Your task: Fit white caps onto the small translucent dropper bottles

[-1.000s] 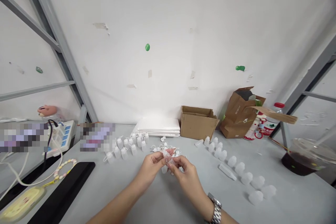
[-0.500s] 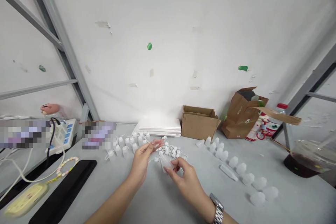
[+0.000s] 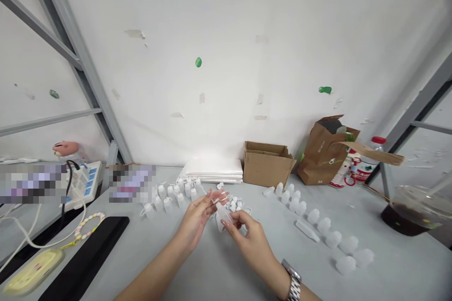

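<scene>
My right hand (image 3: 247, 231) grips a translucent squeeze bottle (image 3: 221, 217) between thumb and fingers, its neck tilted up and to the left. At the neck, my left hand (image 3: 197, 215) is closed in a pinch on a small white piece (image 3: 215, 201) that looks like a cap; the fingers partly hide it. Just behind the hands lies a pile of white caps with straps (image 3: 234, 204). Left of it stand several capped bottles (image 3: 167, 204). To the right, several uncapped translucent bottles (image 3: 313, 216) form a slanting double row, and one bottle (image 3: 307, 230) lies on its side.
Behind stand a stack of white packets (image 3: 212, 169), a cardboard box (image 3: 268, 164) and a brown paper bag (image 3: 321, 155). A cup of dark drink (image 3: 402, 218) is at the right. A black bar (image 3: 88, 254), a yellow case (image 3: 33, 270) and a power strip (image 3: 92, 181) lie left.
My left hand has moved slightly right and down, bringing its fingertips to the bottle's neck. The bottle has tipped a little more upright in my right hand.
</scene>
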`<move>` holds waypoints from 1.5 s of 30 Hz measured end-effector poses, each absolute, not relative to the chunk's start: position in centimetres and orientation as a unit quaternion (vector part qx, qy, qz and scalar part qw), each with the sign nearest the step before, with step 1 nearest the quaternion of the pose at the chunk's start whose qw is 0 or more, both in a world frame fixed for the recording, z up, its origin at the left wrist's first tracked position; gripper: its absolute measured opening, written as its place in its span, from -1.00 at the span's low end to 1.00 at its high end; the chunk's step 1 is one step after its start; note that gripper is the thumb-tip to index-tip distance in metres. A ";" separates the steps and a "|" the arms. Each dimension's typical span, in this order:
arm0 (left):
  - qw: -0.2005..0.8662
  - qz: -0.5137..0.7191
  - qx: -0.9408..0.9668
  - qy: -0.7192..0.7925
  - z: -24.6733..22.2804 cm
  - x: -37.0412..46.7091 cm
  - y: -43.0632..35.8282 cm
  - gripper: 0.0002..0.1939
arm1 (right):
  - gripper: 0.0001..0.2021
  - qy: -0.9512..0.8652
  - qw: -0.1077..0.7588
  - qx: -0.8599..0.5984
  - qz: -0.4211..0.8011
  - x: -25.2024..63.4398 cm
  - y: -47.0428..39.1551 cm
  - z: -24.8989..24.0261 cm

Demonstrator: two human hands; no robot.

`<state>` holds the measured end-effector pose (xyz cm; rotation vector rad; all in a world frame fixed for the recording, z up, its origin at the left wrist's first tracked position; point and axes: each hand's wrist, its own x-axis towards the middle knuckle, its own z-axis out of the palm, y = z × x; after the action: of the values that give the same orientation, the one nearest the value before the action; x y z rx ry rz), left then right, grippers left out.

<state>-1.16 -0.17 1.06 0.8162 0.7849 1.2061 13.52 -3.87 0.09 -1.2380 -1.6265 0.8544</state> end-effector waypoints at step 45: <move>0.719 0.515 0.350 0.307 0.2 -0.2 -0.9 -0.79 | -0.94 -0.764 0.459 -0.452 -0.026 13.2 -4.1 -1.8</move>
<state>-0.19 -0.87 0.20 0.7748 0.6786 1.1393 13.18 -4.06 -1.84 -1.1132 -1.8815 -0.0630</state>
